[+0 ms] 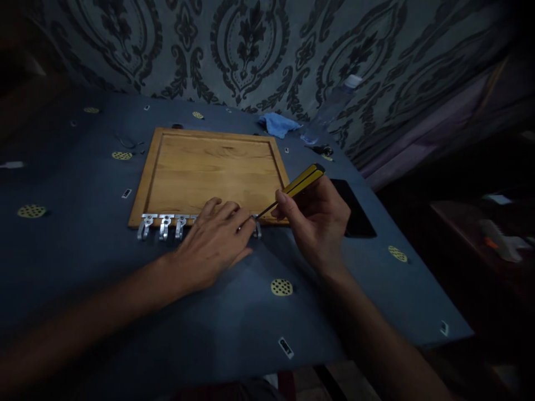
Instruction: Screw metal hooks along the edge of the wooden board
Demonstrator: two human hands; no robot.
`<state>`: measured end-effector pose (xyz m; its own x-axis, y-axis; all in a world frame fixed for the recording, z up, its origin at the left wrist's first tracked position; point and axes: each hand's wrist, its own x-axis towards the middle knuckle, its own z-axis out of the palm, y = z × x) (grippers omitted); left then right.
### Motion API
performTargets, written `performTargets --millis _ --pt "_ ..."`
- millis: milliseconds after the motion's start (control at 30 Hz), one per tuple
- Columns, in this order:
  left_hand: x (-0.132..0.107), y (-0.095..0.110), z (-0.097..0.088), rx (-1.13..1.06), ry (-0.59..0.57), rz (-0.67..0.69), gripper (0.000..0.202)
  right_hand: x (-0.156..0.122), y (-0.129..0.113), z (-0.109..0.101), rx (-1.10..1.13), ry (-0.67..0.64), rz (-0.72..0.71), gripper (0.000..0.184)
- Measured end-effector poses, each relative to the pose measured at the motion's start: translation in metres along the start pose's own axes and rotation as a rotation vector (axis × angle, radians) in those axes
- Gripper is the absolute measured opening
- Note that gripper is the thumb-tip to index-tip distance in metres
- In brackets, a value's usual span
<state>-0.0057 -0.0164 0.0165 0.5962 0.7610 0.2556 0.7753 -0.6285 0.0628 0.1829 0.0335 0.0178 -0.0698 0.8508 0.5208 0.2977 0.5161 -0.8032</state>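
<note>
A wooden board with a raised frame (pixel 217 167) lies flat on the table. Along its near edge runs a row of metal hooks (pixel 165 227), part of which my left hand hides. Palm down, my left hand (pixel 215 239) rests on that edge with its fingers stretched over the wood. My right hand (pixel 321 223) grips a screwdriver (pixel 305 179) by its yellow and black handle. The tilted shaft reaches down to the rightmost hook (pixel 258 229), beside my left fingertips; the exact contact of the tip is too small to make out.
The table has a blue patterned cover (pixel 234 323). Right of the board lies a dark phone-like slab (pixel 355 211). Behind are a blue cloth (pixel 279 125), a clear bottle (pixel 332 108) and a small dark object (pixel 322 150). A patterned wall covering (pixel 251 50) borders the back.
</note>
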Motion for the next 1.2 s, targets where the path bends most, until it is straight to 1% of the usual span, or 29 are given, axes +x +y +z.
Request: performTargets --millis 100,300,533,667,800,1033,1200 --pt "-0.008 -0.002 0.003 0.022 0.032 0.070 0.036 0.001 -0.001 -0.001 -0.007 0.001 0.008 0.029" --pt "-0.010 -0.004 0.012 0.046 0.032 0.065 0.043 0.002 -0.003 -0.002 -0.006 -0.002 0.035 0.031" --pt "-0.007 -0.004 0.012 0.031 0.035 0.056 0.040 0.001 -0.001 -0.002 -0.032 0.012 0.036 0.029" --pt "-0.006 -0.004 0.013 0.020 0.045 0.052 0.038 0.001 -0.002 -0.002 -0.005 0.006 0.035 0.030" --pt "-0.006 -0.003 0.015 0.025 0.064 0.051 0.034 0.002 -0.003 -0.001 0.019 0.002 0.045 0.033" --pt "-0.005 -0.002 0.018 0.062 0.110 0.068 0.025 0.002 -0.001 -0.002 0.008 0.011 0.051 0.031" --pt "-0.005 -0.002 0.017 0.058 0.093 0.076 0.025 0.002 -0.002 -0.002 -0.004 0.012 0.039 0.029"
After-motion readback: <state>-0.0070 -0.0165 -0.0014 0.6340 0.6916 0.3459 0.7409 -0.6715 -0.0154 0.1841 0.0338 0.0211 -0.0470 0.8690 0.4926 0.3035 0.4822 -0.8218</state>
